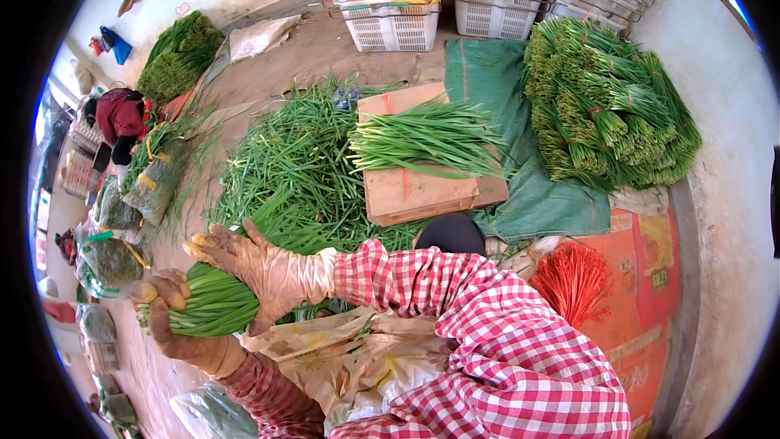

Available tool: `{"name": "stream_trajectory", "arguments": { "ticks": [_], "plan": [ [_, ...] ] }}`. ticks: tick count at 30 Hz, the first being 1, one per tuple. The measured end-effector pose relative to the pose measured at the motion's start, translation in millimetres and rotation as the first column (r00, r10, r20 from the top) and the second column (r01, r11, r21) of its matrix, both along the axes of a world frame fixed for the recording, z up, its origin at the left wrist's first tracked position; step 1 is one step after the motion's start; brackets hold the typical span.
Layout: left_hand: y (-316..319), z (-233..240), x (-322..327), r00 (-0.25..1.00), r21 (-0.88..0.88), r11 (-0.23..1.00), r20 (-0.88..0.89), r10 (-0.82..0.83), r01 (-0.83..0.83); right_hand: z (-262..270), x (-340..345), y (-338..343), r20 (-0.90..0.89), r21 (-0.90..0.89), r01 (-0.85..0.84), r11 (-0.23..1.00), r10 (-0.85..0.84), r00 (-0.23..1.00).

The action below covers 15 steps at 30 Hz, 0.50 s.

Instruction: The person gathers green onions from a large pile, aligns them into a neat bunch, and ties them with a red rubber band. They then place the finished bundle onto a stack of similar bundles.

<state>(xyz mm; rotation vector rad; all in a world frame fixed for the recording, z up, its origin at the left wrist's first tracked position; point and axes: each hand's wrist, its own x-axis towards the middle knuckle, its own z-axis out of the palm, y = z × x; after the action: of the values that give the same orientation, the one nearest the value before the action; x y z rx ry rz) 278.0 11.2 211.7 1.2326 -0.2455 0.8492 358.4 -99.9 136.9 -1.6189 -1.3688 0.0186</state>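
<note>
My left hand [173, 323], in a stained rubber glove, is closed round one end of a bunch of long green stalks, likely garlic chives [219, 302], at the lower left. My right hand [244, 262], gloved too, lies spread against the upper side of the same bunch, its fingers apart. Behind it is a heap of loose green stalks [286, 158]. To the right, more cut stalks [426, 137] lie across a cardboard box [420, 195], with a red tie [406, 183] running under them.
Tied bundles [609, 110] are piled on the right beside a green tarp [548, 213]. Red ties [573, 280] lie near my right arm. White crates [390, 24] are stacked at the back. A person in dark red [119, 116] bends among filled bags [161, 177] at the left.
</note>
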Motion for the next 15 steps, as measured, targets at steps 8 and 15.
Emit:
{"name": "stream_trajectory", "arguments": {
  "ticks": [8, 15],
  "plan": [
    [-31, 10, 116, 0.954, 0.046, 0.958, 0.083, -0.287, 0.284, 62, 87, -97, 0.019, -0.136, 0.273, 0.952, -0.273, 0.962],
    [-69, -98, 214, 0.847, -0.045, 0.976, -0.488, -0.208, 0.214, 35, 161, -295, 0.23, -0.452, 0.821, 0.349, -0.844, 0.485]
  ]
}}
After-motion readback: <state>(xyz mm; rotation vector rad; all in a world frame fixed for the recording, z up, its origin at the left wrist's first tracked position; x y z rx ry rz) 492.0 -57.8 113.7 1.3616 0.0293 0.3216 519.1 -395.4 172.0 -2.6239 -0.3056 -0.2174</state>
